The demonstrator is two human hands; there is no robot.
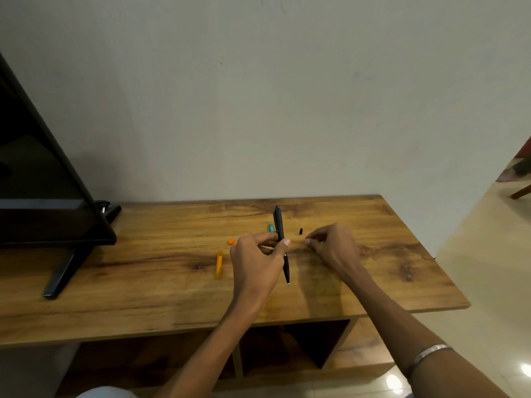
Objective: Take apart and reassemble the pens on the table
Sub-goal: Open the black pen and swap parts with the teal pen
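Observation:
My left hand grips a black pen at its middle, held nearly upright over the wooden table, tip pointing toward me. My right hand rests on the table just right of it, fingers curled together; whether they pinch something small is not visible. A small black piece lies between the hands, farther back. An orange pen barrel and an orange cap lie left of my left hand. A teal pen part peeks out behind the black pen. A thin yellowish refill shows by my left fingers.
A black TV screen on slanted legs stands at the table's left end. The wall runs along the table's back edge. Open shelves sit under the tabletop, and tiled floor lies to the right.

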